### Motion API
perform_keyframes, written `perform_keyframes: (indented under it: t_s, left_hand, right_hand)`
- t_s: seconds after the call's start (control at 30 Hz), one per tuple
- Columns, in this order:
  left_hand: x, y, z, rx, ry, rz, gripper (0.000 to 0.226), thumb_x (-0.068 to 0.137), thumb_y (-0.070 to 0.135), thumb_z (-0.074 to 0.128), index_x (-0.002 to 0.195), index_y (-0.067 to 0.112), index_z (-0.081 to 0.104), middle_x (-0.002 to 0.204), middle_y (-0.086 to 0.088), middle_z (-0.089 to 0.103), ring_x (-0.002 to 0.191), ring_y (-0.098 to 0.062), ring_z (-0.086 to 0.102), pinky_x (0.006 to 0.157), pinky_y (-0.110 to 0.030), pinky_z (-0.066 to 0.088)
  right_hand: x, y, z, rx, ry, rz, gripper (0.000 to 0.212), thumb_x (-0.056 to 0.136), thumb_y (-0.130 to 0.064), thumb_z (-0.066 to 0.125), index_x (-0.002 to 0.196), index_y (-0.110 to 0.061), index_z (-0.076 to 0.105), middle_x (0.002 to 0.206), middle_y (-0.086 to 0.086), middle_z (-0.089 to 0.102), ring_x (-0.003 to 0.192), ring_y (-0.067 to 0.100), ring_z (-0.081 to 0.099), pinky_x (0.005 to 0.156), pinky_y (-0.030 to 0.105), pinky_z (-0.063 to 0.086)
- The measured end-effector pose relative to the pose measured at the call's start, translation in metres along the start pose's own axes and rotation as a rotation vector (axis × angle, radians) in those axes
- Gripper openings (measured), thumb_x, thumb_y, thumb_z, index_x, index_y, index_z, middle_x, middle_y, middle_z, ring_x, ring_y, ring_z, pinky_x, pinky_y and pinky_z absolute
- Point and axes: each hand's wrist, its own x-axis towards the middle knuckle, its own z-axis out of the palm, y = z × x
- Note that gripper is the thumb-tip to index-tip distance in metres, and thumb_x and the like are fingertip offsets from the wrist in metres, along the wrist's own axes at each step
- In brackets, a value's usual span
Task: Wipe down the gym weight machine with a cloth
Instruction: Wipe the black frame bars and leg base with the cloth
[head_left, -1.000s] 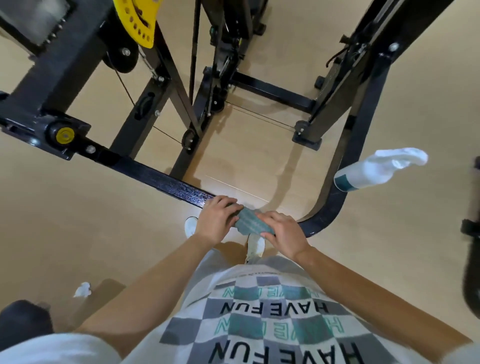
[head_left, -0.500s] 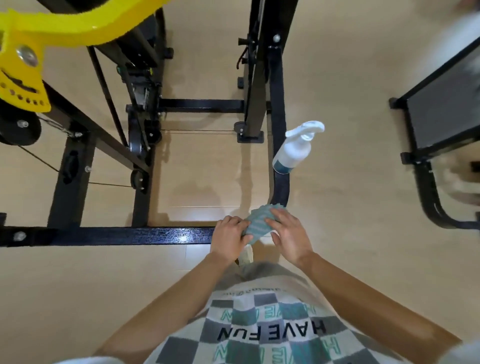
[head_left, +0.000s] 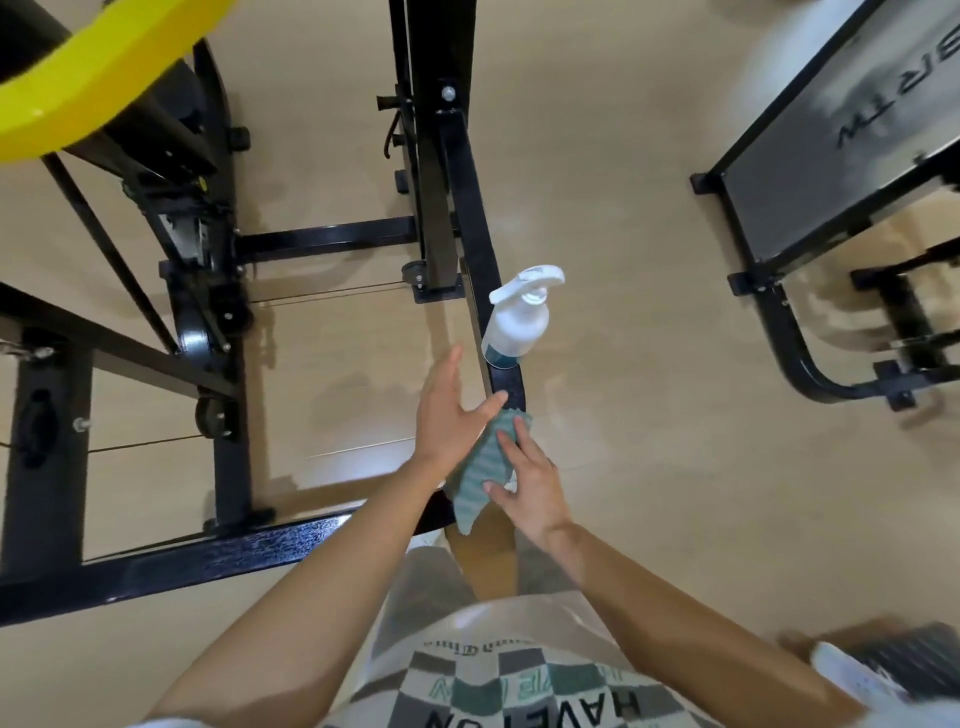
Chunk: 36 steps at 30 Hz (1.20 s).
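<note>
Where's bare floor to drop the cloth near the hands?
Free: floor between the spray bottle and the neighbouring machine; floor inside the frame rail, left of the left hand. Crowded around the pulleys farther left.

The left hand (head_left: 445, 415) let go of the cloth (head_left: 479, 470) and lifted off the black frame bar (head_left: 249, 553), its fingers straightening toward the spray bottle (head_left: 519, 325). The cloth stretched out longer under the right hand (head_left: 532, 486)
</note>
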Motion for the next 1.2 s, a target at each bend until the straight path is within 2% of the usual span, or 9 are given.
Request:
perform_keyframes:
  t_s: [0.13, 0.17, 0.3, 0.43, 0.6, 0.7, 0.9, 1.07, 1.2]
  left_hand:
    - [0.035, 0.042, 0.012, -0.026, 0.019, 0.087, 0.09, 0.073, 0.04, 0.087, 0.149, 0.029, 0.039, 0.136, 0.032, 0.046, 0.125, 0.014, 0.044, 0.102, -0.011, 0.039]
    - [0.042, 0.047, 0.017, -0.031, 0.018, 0.09, 0.086, 0.073, 0.037, 0.088, 0.146, 0.028, 0.043, 0.131, 0.032, 0.049, 0.12, 0.014, 0.046, 0.097, -0.01, 0.04]
    - [0.057, 0.061, 0.031, -0.063, 0.074, 0.008, 0.077, 0.068, 0.04, 0.09, 0.134, 0.031, 0.053, 0.118, 0.016, 0.064, 0.109, -0.007, 0.06, 0.093, -0.035, 0.053]
    - [0.051, 0.072, 0.03, -0.169, 0.268, -0.099, 0.062, 0.072, 0.023, 0.091, 0.124, 0.03, 0.057, 0.108, 0.017, 0.068, 0.099, 0.006, 0.063, 0.084, -0.019, 0.052]
    - [0.028, 0.073, 0.015, -0.327, 0.555, -0.212, 0.061, 0.075, 0.014, 0.09, 0.127, 0.013, 0.059, 0.114, 0.0, 0.071, 0.106, -0.013, 0.068, 0.088, -0.029, 0.057]
    - [0.004, 0.079, 0.014, -0.423, 0.688, -0.247, 0.059, 0.076, 0.01, 0.088, 0.128, 0.011, 0.059, 0.115, 0.0, 0.072, 0.107, -0.011, 0.069, 0.091, -0.026, 0.056]
    - [-0.033, 0.073, 0.035, -0.489, 0.774, -0.351, 0.061, 0.074, 0.016, 0.091, 0.127, 0.016, 0.06, 0.114, 0.003, 0.073, 0.109, -0.015, 0.069, 0.094, -0.035, 0.055]
    - [-0.045, 0.072, 0.054, -0.521, 0.815, -0.384, 0.055, 0.077, 0.005, 0.086, 0.124, 0.01, 0.059, 0.108, 0.002, 0.074, 0.098, -0.006, 0.071, 0.078, -0.018, 0.054]
    - [-0.046, 0.071, 0.066, -0.537, 0.842, -0.394, 0.055, 0.074, 0.008, 0.089, 0.121, 0.018, 0.06, 0.105, 0.005, 0.075, 0.098, -0.006, 0.071, 0.08, -0.02, 0.056]
  right_hand:
    - [0.023, 0.01, -0.022, 0.032, -0.038, -0.067, 0.077, 0.089, -0.028, 0.075, 0.155, -0.023, 0.037, 0.166, -0.015, 0.006, 0.152, 0.014, 0.025, 0.122, 0.037, 0.029]
    - [0.029, 0.014, -0.029, 0.031, -0.046, -0.087, 0.077, 0.088, -0.028, 0.076, 0.155, -0.023, 0.039, 0.165, -0.016, 0.007, 0.15, 0.013, 0.028, 0.121, 0.036, 0.032]
    - [0.055, 0.026, -0.054, 0.02, -0.145, -0.157, 0.077, 0.088, -0.03, 0.076, 0.154, -0.024, 0.038, 0.163, -0.02, 0.006, 0.149, 0.009, 0.028, 0.121, 0.032, 0.031]
    - [0.085, 0.043, -0.071, 0.022, -0.268, -0.251, 0.081, 0.087, -0.03, 0.077, 0.156, -0.029, 0.034, 0.164, -0.024, 0.002, 0.153, 0.009, 0.019, 0.124, 0.034, 0.025]
    - [0.126, 0.048, -0.096, -0.19, -0.375, -0.433, 0.079, 0.093, -0.043, 0.067, 0.159, -0.032, 0.024, 0.167, -0.017, -0.003, 0.156, 0.014, -0.001, 0.127, 0.038, 0.009]
    - [0.154, 0.043, -0.114, -0.402, -0.42, -0.575, 0.076, 0.097, -0.054, 0.056, 0.16, -0.034, 0.018, 0.168, -0.014, -0.008, 0.155, 0.021, -0.016, 0.126, 0.047, -0.003]
    - [0.2, 0.027, -0.138, -0.576, -0.472, -0.702, 0.074, 0.097, -0.057, 0.053, 0.159, -0.037, 0.017, 0.168, -0.012, -0.005, 0.154, 0.026, -0.016, 0.124, 0.047, -0.008]
    - [0.232, 0.013, -0.146, -0.659, -0.465, -0.737, 0.071, 0.099, -0.056, 0.049, 0.159, -0.037, 0.016, 0.168, -0.011, -0.004, 0.154, 0.026, -0.017, 0.124, 0.047, -0.008]
    - [0.253, 0.002, -0.151, -0.723, -0.451, -0.727, 0.072, 0.099, -0.06, 0.044, 0.16, -0.038, 0.012, 0.168, -0.011, -0.006, 0.155, 0.025, -0.016, 0.124, 0.047, -0.006]
